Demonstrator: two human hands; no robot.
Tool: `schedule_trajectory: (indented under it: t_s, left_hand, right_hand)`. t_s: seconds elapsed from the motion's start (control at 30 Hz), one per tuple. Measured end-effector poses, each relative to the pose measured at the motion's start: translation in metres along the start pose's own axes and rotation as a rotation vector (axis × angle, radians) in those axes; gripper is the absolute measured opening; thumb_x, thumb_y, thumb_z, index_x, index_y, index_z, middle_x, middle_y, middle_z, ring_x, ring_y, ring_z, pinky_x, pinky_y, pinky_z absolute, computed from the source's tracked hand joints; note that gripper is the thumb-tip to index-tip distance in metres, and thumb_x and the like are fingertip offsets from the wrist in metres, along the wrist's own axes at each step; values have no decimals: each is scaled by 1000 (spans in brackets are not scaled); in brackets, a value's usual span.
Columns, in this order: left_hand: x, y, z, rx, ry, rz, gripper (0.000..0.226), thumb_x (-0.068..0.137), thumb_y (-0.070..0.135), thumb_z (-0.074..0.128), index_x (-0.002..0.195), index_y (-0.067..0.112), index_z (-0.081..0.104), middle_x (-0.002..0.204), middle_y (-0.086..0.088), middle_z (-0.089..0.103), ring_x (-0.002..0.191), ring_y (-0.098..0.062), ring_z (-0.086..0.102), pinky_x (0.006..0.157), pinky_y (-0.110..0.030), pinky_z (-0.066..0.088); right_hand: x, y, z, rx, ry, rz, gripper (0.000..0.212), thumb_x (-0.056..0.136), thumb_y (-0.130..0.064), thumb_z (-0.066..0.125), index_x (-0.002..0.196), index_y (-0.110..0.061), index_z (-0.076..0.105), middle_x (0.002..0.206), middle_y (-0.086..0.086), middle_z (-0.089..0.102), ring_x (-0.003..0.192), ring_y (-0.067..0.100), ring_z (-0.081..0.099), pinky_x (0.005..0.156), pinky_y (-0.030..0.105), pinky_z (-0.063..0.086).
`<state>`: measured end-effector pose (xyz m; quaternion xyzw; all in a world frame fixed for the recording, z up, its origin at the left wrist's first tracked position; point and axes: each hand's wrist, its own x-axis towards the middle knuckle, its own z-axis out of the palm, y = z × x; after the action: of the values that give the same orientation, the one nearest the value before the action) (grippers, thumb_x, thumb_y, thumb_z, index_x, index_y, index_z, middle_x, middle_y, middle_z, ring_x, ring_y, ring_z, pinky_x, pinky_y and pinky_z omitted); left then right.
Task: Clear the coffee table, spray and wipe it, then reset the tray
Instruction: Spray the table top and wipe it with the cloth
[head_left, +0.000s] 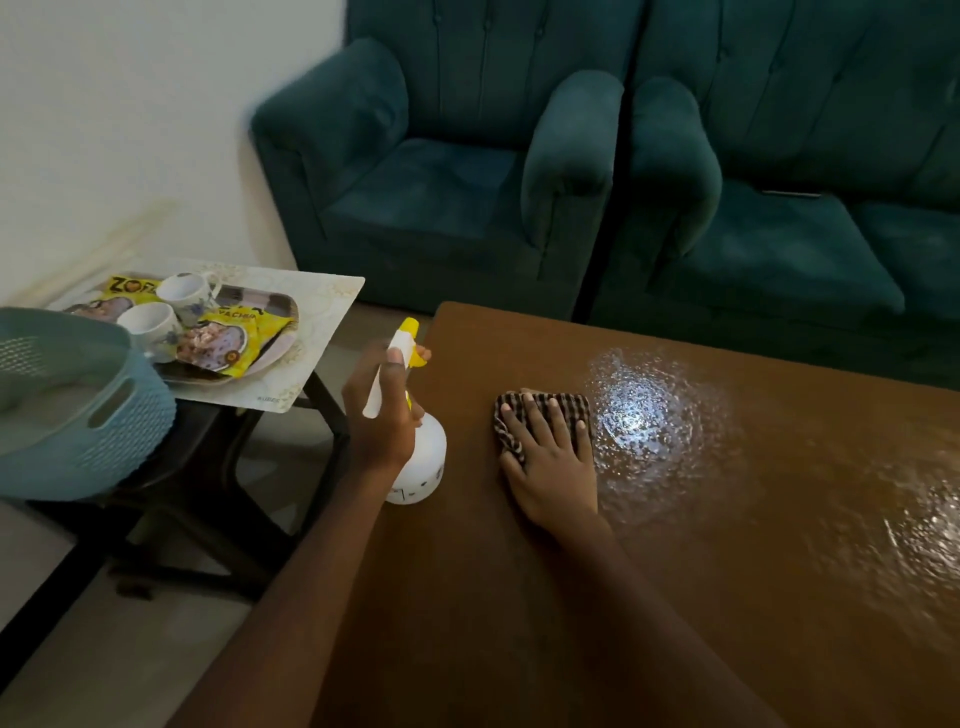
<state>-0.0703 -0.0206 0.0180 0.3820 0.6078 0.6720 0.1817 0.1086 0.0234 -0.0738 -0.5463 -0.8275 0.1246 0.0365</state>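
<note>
Cloth (574, 404): soft, limp; flat on wet bench (675, 597), pressed under unclenched right grip (553, 467). Spray bottle (423, 457): probably light, slick when wet; neck clenched in left grip (379, 415) at bench edge.

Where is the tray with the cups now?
In the head view the tray sits at the left on a white mat, behind the blue basket, apart from the coffee table.
</note>
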Motion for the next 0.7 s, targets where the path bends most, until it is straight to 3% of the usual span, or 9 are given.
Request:
schedule_trajectory:
  t_s: [0.13, 0.2, 0.3, 0.4, 0.47, 0.57, 0.7]
  left_hand:
    - [-2, -4, -8, -8, -113, 56, 27, 91, 49, 46, 86, 25, 58, 58, 12, 56, 46, -10, 51, 48, -28, 46]
    - [-5, -7, -12, -11, -177, 49, 29, 88, 47, 55, 94, 19, 59, 69, 8, 57, 56, -10, 57, 53, -19, 48]
    - [-7, -16, -18, 50, -269, 35, 35, 85, 44, 59, 108, 18, 56, 90, -3, 62, 77, -19, 63, 62, -12, 50]
    - [-6, -23, -23, 100, -314, 45, 44, 83, 47, 59, 117, 20, 54, 108, 2, 62, 90, -27, 65, 79, -34, 57]
    - [-7, -24, -25, 105, -323, 48, 45, 82, 44, 59, 119, 20, 53, 113, 4, 61, 93, -26, 64, 81, -47, 58]
    - [-12, -26, -26, 74, -315, 74, 42, 82, 43, 58, 119, 23, 53, 114, 5, 61, 95, -23, 62, 77, -53, 57]
    - [-14, -30, -28, 56, -327, 85, 45, 81, 39, 57, 119, 16, 56, 111, 3, 61, 91, -25, 63, 74, -53, 58]
  right_hand:
    - [-11, -5, -1, -12, -17, 13, 66, 90, -65, 3, 154, -48, -4, 164, -12, -11, 150, 14, -19, 121, 47, -12]
    - [-18, -8, -1, -18, -25, 22, 59, 99, -59, 16, 154, -48, -3, 164, -12, -12, 150, 14, -19, 120, 47, -12]
    - [-33, -13, 0, -31, -39, 48, 57, 101, -57, 18, 153, -49, -6, 164, -12, -15, 149, 14, -21, 119, 47, -14]
    - [-50, -21, 4, -28, -32, 75, 57, 100, -59, 15, 152, -51, -7, 163, -13, -15, 148, 13, -23, 120, 47, -13]
    - [-63, -27, 8, -26, -18, 97, 61, 93, -64, 4, 152, -52, -8, 163, -14, -15, 148, 13, -23, 120, 48, -12]
    - [-77, -36, 14, -25, 3, 128, 70, 83, -65, -6, 152, -51, -7, 163, -14, -14, 148, 14, -23, 120, 48, -13]
    - [-79, -41, 18, -47, 33, 159, 68, 85, -64, -5, 152, -53, -4, 164, -13, -10, 150, 14, -19, 120, 47, -12]
